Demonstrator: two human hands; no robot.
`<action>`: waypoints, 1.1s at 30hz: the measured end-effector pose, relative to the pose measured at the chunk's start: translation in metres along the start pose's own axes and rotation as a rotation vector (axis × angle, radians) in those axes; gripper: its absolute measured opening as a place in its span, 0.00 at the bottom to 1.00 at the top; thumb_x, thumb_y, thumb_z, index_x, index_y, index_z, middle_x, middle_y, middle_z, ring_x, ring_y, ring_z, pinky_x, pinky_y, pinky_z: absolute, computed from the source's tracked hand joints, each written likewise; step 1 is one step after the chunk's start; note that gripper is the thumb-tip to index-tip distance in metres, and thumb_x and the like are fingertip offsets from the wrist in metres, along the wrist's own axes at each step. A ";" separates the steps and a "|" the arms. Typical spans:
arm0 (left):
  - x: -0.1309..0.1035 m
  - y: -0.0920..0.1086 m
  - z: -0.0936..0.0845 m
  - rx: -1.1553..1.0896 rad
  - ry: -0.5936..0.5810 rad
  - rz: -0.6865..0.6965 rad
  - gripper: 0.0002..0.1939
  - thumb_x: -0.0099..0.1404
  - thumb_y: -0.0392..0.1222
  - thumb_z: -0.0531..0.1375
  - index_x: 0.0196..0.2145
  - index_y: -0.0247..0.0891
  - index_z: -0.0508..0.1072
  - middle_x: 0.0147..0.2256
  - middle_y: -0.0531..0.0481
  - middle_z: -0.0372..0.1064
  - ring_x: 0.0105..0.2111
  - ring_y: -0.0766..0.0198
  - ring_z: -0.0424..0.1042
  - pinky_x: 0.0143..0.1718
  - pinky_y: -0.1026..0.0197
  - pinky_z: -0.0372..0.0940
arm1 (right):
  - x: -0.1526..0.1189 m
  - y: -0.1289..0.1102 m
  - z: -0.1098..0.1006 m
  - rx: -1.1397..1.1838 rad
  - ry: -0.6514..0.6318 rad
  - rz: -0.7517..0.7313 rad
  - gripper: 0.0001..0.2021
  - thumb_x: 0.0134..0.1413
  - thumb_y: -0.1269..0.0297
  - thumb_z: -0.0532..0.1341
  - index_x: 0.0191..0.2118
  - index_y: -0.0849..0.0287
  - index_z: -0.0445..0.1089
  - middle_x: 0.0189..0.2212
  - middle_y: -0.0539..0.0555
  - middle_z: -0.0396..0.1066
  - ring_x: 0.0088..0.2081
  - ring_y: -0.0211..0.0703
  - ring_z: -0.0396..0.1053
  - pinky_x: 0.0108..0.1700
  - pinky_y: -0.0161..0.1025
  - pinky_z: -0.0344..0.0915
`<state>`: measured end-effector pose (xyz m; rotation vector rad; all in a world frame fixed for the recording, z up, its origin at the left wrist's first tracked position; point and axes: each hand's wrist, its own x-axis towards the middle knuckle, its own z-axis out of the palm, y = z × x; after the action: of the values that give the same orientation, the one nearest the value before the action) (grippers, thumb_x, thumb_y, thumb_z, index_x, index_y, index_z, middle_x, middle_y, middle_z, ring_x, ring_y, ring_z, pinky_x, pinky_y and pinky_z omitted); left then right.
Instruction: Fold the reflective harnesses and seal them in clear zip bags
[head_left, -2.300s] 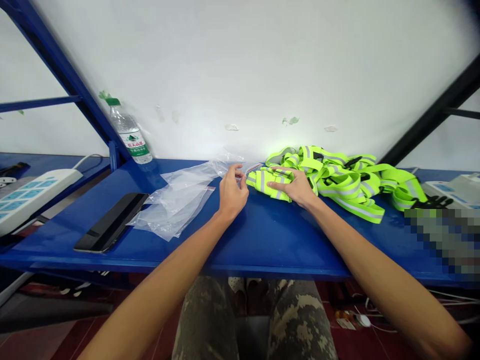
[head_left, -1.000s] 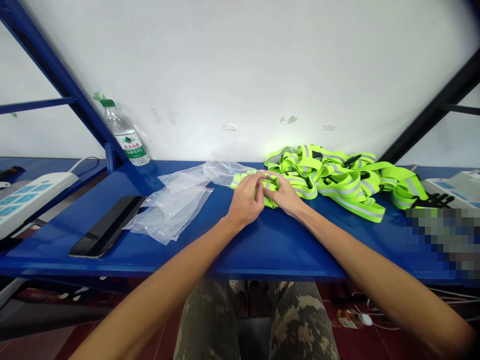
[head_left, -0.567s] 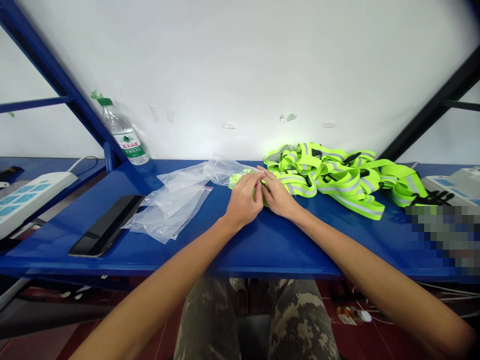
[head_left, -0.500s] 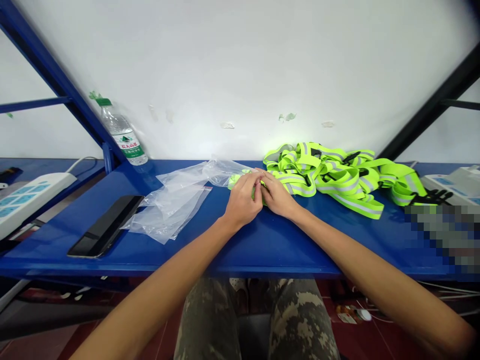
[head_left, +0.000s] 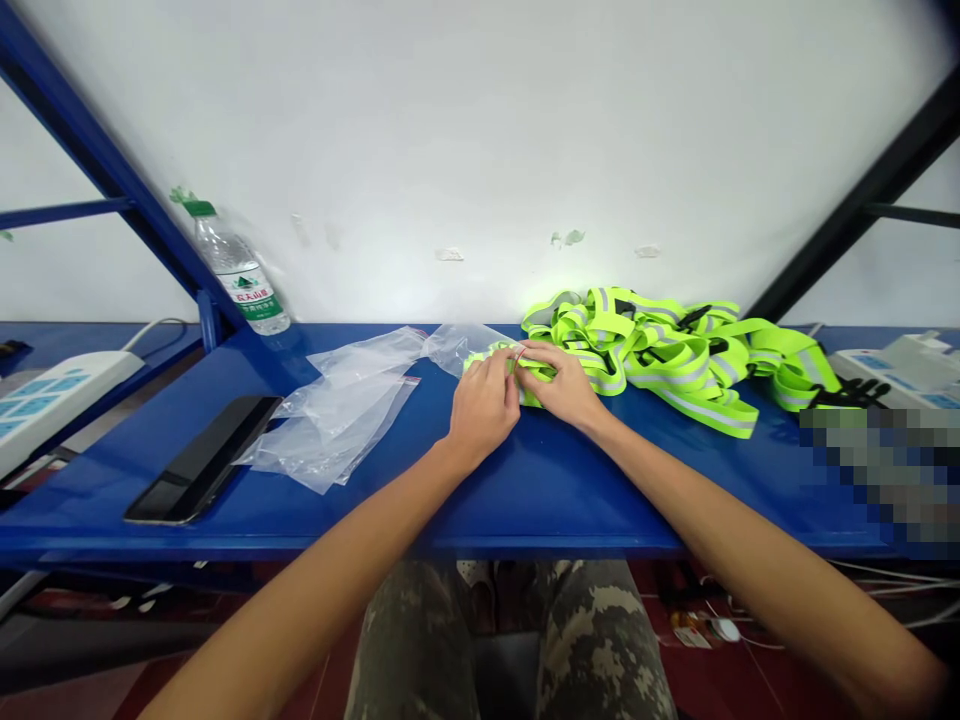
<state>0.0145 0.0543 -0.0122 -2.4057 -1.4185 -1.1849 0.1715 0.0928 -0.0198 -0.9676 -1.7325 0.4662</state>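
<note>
At the middle of the blue table, my left hand (head_left: 484,405) and my right hand (head_left: 561,388) meet with fingertips pinched on a clear zip-lock bag (head_left: 459,343). A short red line of its seal shows between the fingers. Yellow-green reflective strap (head_left: 487,352) shows at the bag, behind my left fingers; whether all of it lies inside, I cannot tell. Right of my right hand is a tangled heap of the same reflective straps (head_left: 667,350) with grey stripes and black buckles. Several flat clear bags (head_left: 337,400) overlap on the left.
A black phone (head_left: 202,460) lies at the left, its end against the bags. A water bottle (head_left: 247,280) stands by the wall near a blue frame post. White power strips (head_left: 71,395) flank the table (head_left: 480,510). A blurred patch covers the right edge.
My right fingers have spread a little and shifted along the bag, and the red seal line now shows between my hands. The whole view has moved slightly.
</note>
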 end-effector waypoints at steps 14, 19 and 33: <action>0.003 -0.009 -0.002 -0.167 0.067 -0.091 0.17 0.70 0.34 0.51 0.55 0.35 0.64 0.40 0.45 0.73 0.40 0.59 0.72 0.45 0.55 0.67 | 0.004 0.015 -0.011 0.246 -0.246 0.059 0.29 0.42 0.66 0.72 0.55 0.56 0.74 0.55 0.57 0.72 0.58 0.52 0.69 0.64 0.52 0.61; 0.003 -0.005 -0.003 -0.163 0.080 0.005 0.16 0.71 0.35 0.50 0.55 0.36 0.65 0.42 0.44 0.73 0.42 0.59 0.72 0.47 0.56 0.67 | 0.001 0.011 0.000 0.198 -0.010 0.128 0.22 0.39 0.56 0.74 0.42 0.59 0.80 0.45 0.58 0.78 0.49 0.53 0.74 0.55 0.51 0.70; -0.001 -0.004 0.001 -0.168 -0.019 -0.024 0.32 0.61 0.40 0.64 0.60 0.36 0.57 0.54 0.37 0.63 0.55 0.50 0.65 0.58 0.46 0.62 | 0.004 0.001 -0.007 0.323 0.070 0.292 0.17 0.39 0.58 0.72 0.37 0.60 0.81 0.45 0.59 0.79 0.44 0.53 0.78 0.48 0.50 0.76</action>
<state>0.0114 0.0565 -0.0149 -2.5220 -1.4100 -1.3405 0.1776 0.0957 -0.0158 -0.9899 -1.4028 0.8627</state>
